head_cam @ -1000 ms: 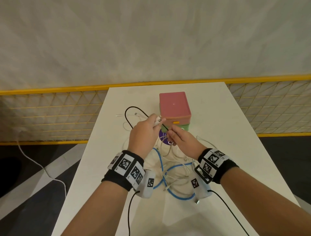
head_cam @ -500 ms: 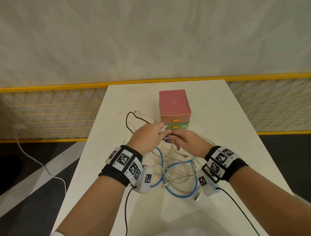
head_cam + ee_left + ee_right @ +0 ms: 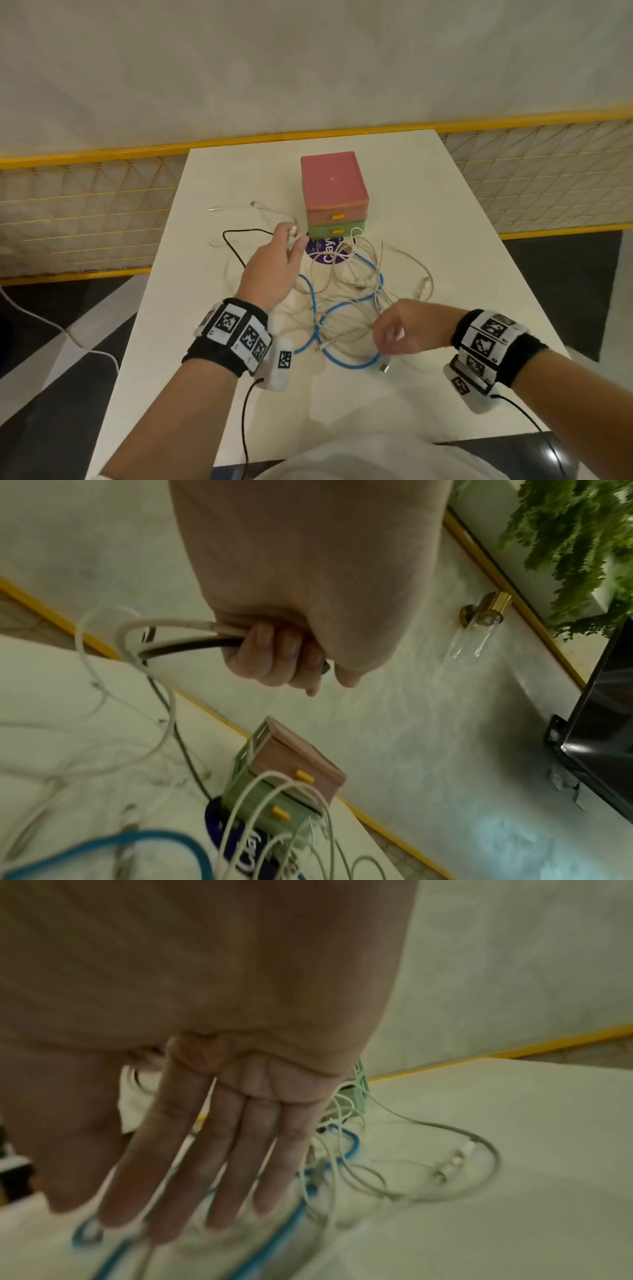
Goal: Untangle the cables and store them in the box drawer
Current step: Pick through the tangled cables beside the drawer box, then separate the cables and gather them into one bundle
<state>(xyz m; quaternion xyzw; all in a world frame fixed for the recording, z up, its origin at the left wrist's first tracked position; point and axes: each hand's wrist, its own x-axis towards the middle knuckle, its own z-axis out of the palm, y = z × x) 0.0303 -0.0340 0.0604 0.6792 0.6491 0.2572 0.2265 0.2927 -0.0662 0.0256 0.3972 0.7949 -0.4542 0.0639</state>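
Head view: a tangle of white cables (image 3: 346, 274) and a blue cable (image 3: 342, 359) lies on the white table (image 3: 445, 222) before a closed two-drawer box (image 3: 334, 195).

Left wrist view: the left hand (image 3: 291, 653) grips a white cable (image 3: 171, 622) and a black cable (image 3: 185, 646) together.

Right wrist view: the right hand (image 3: 212, 1150) is empty, fingers straight, above the tangle.

The cables look light and limp; plug ends probably give the surest hold.

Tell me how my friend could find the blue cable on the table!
Look at the white table and find the little pink-and-green drawer box. In front of it lies a messy pile of thin white cables. The blue cable loops through that pile, thicker than the others and the only bright blue one.
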